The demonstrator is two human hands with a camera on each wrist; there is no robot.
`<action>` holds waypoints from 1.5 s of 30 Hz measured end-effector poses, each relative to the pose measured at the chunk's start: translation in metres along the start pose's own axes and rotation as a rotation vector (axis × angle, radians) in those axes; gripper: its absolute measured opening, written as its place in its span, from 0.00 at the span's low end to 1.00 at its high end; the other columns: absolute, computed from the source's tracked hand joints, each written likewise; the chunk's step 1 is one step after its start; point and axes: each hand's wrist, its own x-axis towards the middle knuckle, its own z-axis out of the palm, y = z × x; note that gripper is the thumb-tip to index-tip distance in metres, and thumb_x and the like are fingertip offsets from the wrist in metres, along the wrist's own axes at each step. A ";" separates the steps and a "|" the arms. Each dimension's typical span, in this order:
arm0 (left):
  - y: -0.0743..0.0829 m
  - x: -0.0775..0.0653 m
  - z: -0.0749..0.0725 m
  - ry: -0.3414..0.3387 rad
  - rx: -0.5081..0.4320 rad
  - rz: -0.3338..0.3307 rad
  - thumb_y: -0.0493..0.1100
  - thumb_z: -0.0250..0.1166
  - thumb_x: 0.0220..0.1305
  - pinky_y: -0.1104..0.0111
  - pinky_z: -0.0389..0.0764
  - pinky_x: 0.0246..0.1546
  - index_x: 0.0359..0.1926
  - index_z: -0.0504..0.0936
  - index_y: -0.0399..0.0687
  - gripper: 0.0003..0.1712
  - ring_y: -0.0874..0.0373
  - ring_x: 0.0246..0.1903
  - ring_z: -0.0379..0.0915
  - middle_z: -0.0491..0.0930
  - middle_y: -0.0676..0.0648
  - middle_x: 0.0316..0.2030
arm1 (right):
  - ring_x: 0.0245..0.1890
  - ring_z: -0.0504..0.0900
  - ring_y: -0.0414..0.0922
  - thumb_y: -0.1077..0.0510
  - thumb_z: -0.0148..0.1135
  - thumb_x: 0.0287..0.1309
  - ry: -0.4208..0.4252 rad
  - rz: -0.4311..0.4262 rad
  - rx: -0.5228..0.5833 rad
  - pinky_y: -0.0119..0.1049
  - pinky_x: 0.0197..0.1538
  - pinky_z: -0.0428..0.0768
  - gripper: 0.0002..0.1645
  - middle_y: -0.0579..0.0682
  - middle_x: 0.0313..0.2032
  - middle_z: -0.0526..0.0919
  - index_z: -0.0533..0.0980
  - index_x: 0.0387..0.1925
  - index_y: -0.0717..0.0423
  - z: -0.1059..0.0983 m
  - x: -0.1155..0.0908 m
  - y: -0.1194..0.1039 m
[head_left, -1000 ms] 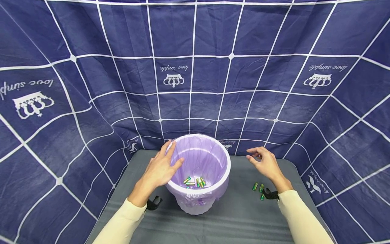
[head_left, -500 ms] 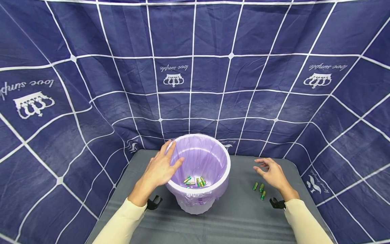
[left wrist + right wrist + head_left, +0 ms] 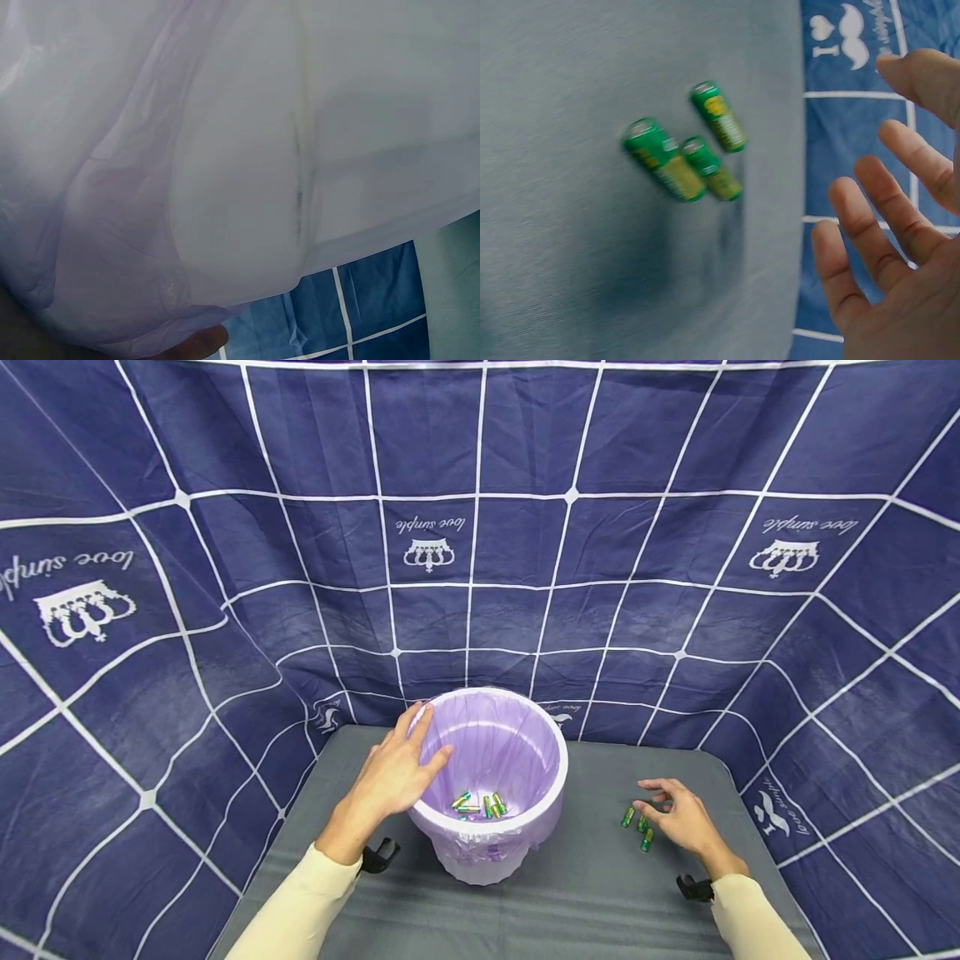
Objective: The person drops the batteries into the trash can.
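Note:
A white trash bin (image 3: 483, 870) with a purple liner bag (image 3: 495, 735) stands upright on the grey table. Several green and gold batteries (image 3: 499, 803) lie at its bottom. My left hand (image 3: 393, 775) holds the bin's left rim, thumb on the inner side; the left wrist view shows the bin's outer wall (image 3: 240, 172) and one fingertip. Over the table to the right, my right hand (image 3: 682, 817) is spread with nothing in it, beside three loose batteries (image 3: 664, 159). It partly covers one of them in the head view.
Dark blue cloth (image 3: 517, 552) with white grid lines hangs behind and at both sides. The grey table top (image 3: 592, 885) reaches back to it. A black strap (image 3: 694, 888) is on each wrist.
My right hand has moved from beside the bin to the right and nearer to me, down toward the three loose batteries. My left hand stays on the rim.

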 end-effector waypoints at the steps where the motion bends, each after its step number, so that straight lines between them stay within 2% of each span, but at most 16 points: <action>1: 0.000 0.000 0.000 0.001 0.000 0.001 0.67 0.57 0.89 0.19 0.70 0.76 0.96 0.55 0.50 0.50 0.29 0.87 0.67 0.51 0.42 0.95 | 0.61 0.89 0.62 0.48 0.81 0.77 -0.004 0.003 -0.004 0.61 0.63 0.89 0.28 0.63 0.64 0.87 0.87 0.69 0.56 0.001 -0.002 0.003; 8: 0.001 0.000 -0.001 0.011 0.000 0.009 0.67 0.57 0.89 0.20 0.72 0.75 0.96 0.56 0.49 0.50 0.28 0.86 0.68 0.52 0.41 0.95 | 0.59 0.90 0.57 0.46 0.86 0.70 -0.048 0.038 0.006 0.44 0.56 0.88 0.33 0.61 0.63 0.88 0.87 0.70 0.55 0.009 -0.016 0.021; 14: 0.001 0.000 -0.001 0.008 0.001 0.010 0.67 0.57 0.89 0.19 0.72 0.75 0.96 0.56 0.49 0.49 0.28 0.86 0.68 0.52 0.41 0.95 | 0.56 0.88 0.50 0.44 0.90 0.65 -0.082 0.073 0.008 0.38 0.55 0.85 0.35 0.57 0.62 0.88 0.88 0.67 0.52 0.017 -0.022 0.035; 19: 0.001 0.000 -0.001 0.007 -0.005 0.009 0.67 0.57 0.89 0.19 0.71 0.76 0.96 0.56 0.49 0.49 0.29 0.87 0.67 0.52 0.42 0.95 | 0.55 0.86 0.47 0.44 0.92 0.60 -0.097 0.079 -0.017 0.38 0.54 0.84 0.35 0.56 0.59 0.89 0.90 0.64 0.51 0.021 -0.027 0.041; 28: 0.001 0.000 0.000 0.011 -0.001 0.009 0.68 0.57 0.89 0.19 0.72 0.75 0.96 0.56 0.50 0.49 0.29 0.86 0.68 0.52 0.42 0.95 | 0.53 0.86 0.47 0.49 0.96 0.53 -0.065 0.057 -0.023 0.37 0.52 0.83 0.30 0.52 0.54 0.89 0.92 0.57 0.46 0.028 -0.031 0.043; 45: 0.001 -0.001 0.001 0.017 0.003 0.008 0.67 0.57 0.89 0.21 0.73 0.75 0.96 0.56 0.49 0.49 0.29 0.86 0.68 0.53 0.41 0.95 | 0.45 0.85 0.38 0.55 0.97 0.49 -0.011 -0.029 -0.062 0.35 0.50 0.84 0.29 0.47 0.48 0.90 0.92 0.52 0.46 0.038 -0.030 0.047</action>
